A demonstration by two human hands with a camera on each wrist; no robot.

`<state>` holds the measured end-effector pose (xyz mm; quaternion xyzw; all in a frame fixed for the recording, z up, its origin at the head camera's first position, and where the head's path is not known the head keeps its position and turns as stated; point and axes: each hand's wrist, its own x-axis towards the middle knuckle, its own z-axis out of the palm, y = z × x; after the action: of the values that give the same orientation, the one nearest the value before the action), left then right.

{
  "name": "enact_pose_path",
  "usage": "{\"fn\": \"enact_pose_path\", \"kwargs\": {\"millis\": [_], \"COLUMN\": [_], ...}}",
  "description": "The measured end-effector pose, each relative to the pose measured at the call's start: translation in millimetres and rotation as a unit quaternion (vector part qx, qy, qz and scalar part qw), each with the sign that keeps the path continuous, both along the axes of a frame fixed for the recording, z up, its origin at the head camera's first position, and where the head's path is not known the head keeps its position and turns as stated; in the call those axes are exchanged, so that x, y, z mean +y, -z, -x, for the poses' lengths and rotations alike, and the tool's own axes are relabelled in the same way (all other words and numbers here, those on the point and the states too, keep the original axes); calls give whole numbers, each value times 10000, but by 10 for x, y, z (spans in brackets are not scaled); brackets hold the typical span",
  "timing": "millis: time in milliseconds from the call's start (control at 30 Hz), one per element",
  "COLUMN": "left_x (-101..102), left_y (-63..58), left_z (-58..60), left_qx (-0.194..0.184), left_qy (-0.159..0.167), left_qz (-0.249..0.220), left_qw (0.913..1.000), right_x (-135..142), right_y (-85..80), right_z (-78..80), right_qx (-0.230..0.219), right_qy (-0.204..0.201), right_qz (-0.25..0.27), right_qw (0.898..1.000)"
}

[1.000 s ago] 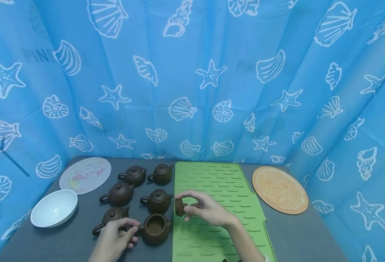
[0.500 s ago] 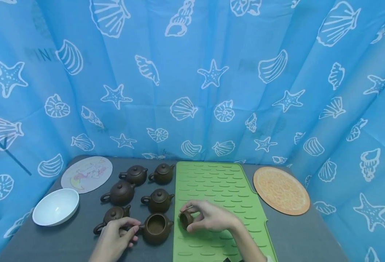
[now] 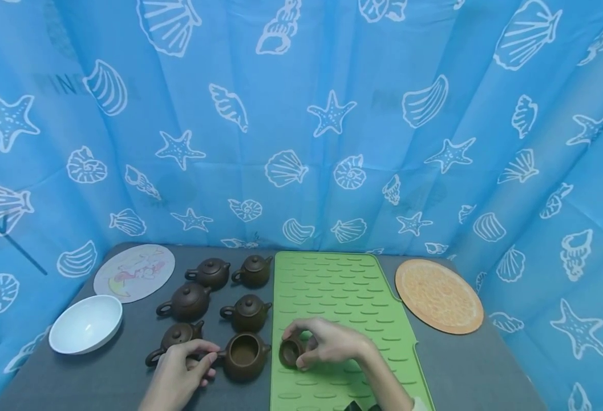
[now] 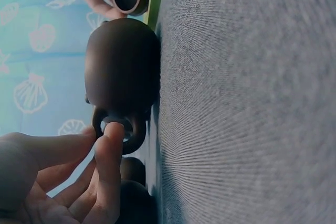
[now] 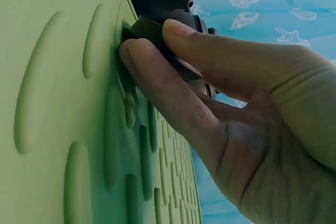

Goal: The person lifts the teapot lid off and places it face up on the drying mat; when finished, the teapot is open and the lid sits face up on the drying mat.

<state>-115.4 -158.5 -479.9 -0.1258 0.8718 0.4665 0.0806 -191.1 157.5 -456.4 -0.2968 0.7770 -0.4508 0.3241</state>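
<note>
A dark brown teapot (image 3: 243, 374), its round mouth uncovered, stands on the grey cloth just left of the green mat. My left hand (image 3: 183, 368) pinches its loop handle (image 4: 138, 136) between thumb and fingers. Over the mat's left edge, my right hand (image 3: 327, 342) holds the teapot's lid (image 3: 291, 353) by finger and thumb. The lid is tipped with its hollow underside toward me, low at the mat surface in the right wrist view. Its knob is hidden behind the fingers.
Several lidded brown teapots (image 3: 249, 315) stand behind and left of the uncovered one. A white bowl (image 3: 85, 325) and a round unicorn mat (image 3: 134, 273) lie at the left. The green ribbed mat (image 3: 332, 285) has an orange round mat (image 3: 438, 295) to its right. A blue curtain (image 3: 301, 114) closes the back.
My right hand has turned the lid from side-on to hollow side toward me and lowered it nearer the green mat. My left hand stays on the teapot handle.
</note>
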Motion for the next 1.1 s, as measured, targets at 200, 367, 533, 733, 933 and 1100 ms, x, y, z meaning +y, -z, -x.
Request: {"fn": "enact_pose_path", "kwargs": {"millis": [200,367,533,733,933,1100], "left_x": [-8,-16,-9,-21,-6,24], "left_y": [-6,-16,-35,-103,-200,-268], "left_z": [-6,-12,-14,5,85,228], "left_qx": [35,-14,34,278,710,958], "left_qy": [33,11,9,30,239,467], "left_qz": [-15,-41,-159,-347,-276,-22], "left_qw": [10000,10000,9999,9990,9968,9943], "right_x": [-20,-42,-30,-11,5,-87], "right_y": [10,35,56,44,-7,-28], "right_z": [2,15,22,3,40,55], "right_qx": [200,508,597,358,893,1321], "right_qy": [-176,-318,-396,-200,278,807], "right_qz": [-114,-278,-279,-230,-117,96], "right_qw": [9996,9978,9970,9989,9955,9879]}}
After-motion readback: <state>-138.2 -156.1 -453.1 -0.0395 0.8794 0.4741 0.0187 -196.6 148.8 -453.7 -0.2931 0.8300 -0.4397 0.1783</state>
